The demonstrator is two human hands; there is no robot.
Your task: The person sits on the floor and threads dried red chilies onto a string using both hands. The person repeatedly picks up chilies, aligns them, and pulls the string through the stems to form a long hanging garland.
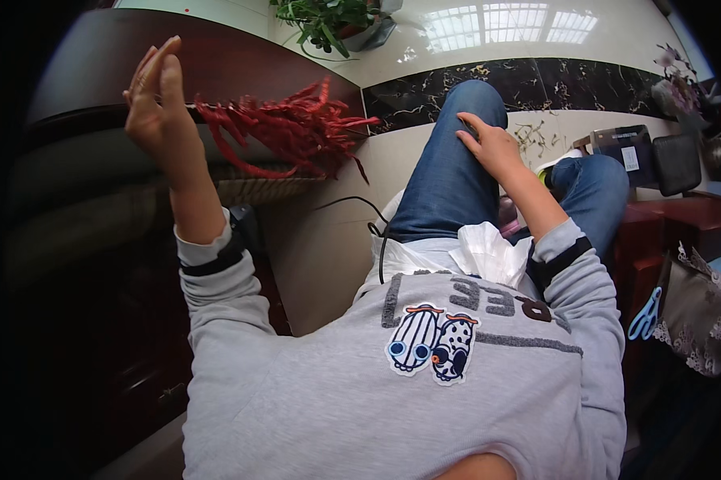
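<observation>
My left hand (162,99) is raised beside the edge of a dark red wooden tabletop (234,54), its fingers stretched upward, with nothing visible in it. Just right of it, a bundle of long red dried chili peppers (288,132) lies along the table edge and hangs over it. A thin light strand shows between hand and bundle; whether they touch is unclear. My right hand (492,147) rests by the knee of my blue jeans (450,180), thumb and forefinger apart, holding nothing visible. Crumpled white thin material (489,249) lies on my lap.
Small stems (537,137) are scattered on the tiled floor beyond my right hand. A black cable (381,240) loops beside my lap. A potted plant (330,21) stands ahead. At right are a dark box (618,144), red wooden furniture (684,222) and a light blue looped object (645,315).
</observation>
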